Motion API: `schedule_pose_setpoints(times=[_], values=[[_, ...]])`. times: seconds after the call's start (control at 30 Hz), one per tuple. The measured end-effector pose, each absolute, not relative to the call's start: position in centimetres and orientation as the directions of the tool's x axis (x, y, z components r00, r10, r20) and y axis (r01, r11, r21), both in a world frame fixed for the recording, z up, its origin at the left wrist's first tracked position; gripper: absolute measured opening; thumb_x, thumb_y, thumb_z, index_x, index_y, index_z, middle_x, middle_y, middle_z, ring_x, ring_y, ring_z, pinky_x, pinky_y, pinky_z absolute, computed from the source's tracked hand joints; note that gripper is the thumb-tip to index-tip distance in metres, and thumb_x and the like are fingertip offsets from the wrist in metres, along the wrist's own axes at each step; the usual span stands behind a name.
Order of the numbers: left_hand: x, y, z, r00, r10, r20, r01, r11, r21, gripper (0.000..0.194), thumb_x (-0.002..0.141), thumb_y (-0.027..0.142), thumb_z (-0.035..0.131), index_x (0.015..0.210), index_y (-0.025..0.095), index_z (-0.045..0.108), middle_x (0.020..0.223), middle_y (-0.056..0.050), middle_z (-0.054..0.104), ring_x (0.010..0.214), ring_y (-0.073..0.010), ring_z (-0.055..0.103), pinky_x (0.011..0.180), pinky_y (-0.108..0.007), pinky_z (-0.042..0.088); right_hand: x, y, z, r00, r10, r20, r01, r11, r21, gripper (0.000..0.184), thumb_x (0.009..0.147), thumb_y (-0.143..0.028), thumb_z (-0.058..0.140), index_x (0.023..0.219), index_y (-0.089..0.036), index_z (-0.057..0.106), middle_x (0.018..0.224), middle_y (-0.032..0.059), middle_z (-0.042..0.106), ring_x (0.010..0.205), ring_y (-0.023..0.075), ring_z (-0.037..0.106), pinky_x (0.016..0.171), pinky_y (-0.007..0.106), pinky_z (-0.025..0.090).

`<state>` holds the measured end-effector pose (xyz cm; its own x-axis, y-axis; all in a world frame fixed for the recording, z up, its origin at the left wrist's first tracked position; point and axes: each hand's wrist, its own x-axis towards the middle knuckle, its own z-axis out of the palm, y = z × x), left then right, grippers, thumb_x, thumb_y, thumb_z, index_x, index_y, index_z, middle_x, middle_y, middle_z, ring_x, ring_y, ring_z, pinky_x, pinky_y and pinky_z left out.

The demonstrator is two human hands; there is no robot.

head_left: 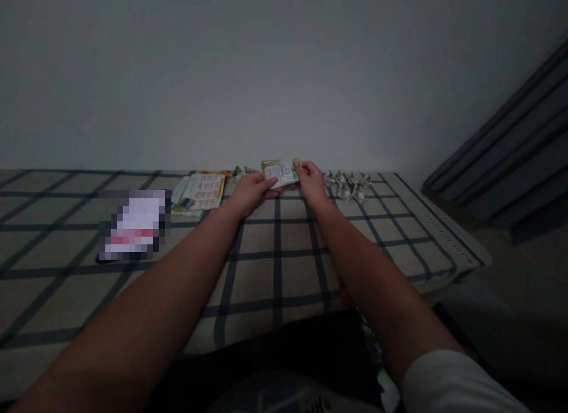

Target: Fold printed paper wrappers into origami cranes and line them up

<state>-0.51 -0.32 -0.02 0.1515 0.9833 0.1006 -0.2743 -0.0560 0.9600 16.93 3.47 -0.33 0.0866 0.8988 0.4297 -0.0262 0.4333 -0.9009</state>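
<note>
Both of my hands hold a small green and white printed paper (283, 172), which looks folded or layered, above the far side of the checked cloth. My left hand (251, 192) grips its lower left corner, thumb on the front. At its right edge my right hand (311, 181) pinches it between thumb and fingers. Just right of that hand lie several small folded paper pieces (352, 188) with pointed corners. Another folded piece (238, 172) shows partly behind my left hand. Left of that hand lies a pile of printed leaflets (202, 191) with red and yellow print.
A phone (135, 223) with a lit, blurred screen lies on the checked cloth (252, 271) at the left. A pale wall (275, 76) rises right behind the cloth. A dark pleated curtain (510, 158) hangs at the right, past the cloth's edge.
</note>
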Motion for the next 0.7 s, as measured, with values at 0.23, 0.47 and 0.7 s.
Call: schedule_pose_setpoints(times=[0.23, 0.47, 0.7], values=[[-0.5, -0.4, -0.1, 0.122, 0.986, 0.114, -0.220, -0.085, 0.972, 0.022, 0.079, 0.024, 0.080, 0.096, 0.011, 0.075, 0.103, -0.011, 0.076, 0.078, -0.0146, 0.071, 0.074, -0.027, 0.062, 17.2, 3.2, 0.0, 0.049, 0.892, 0.449, -0.014, 0.450, -0.893, 0.052, 0.075, -0.073, 0.067, 0.079, -0.022, 0.058, 0.074, -0.0013, 0.063, 0.070, 0.0135, 0.060, 0.063, 0.026, 0.049], [-0.5, -0.3, -0.5, 0.152, 0.982, 0.111, -0.202, -0.079, 0.976, 0.025, 0.073, 0.028, 0.082, 0.090, 0.011, 0.075, 0.093, -0.011, 0.075, 0.077, -0.0166, 0.070, 0.071, -0.029, 0.060, 17.2, 2.8, 0.5, 0.032, 0.894, 0.448, -0.002, 0.448, -0.894, 0.048, 0.076, -0.069, 0.068, 0.076, -0.022, 0.057, 0.072, -0.0020, 0.059, 0.071, 0.0134, 0.057, 0.066, 0.026, 0.046], [-1.1, 0.6, -1.1, 0.090, 0.966, 0.241, -0.128, -0.228, 0.965, 0.043, 0.067, 0.049, 0.085, 0.091, 0.014, 0.077, 0.086, -0.008, 0.075, 0.071, -0.0171, 0.067, 0.067, -0.028, 0.053, 16.7, 1.9, 0.8, -0.067, 0.916, 0.396, 0.025, 0.398, -0.917, 0.039, 0.075, -0.059, 0.074, 0.074, -0.021, 0.061, 0.069, -0.0020, 0.061, 0.068, 0.0140, 0.056, 0.064, 0.026, 0.046]])
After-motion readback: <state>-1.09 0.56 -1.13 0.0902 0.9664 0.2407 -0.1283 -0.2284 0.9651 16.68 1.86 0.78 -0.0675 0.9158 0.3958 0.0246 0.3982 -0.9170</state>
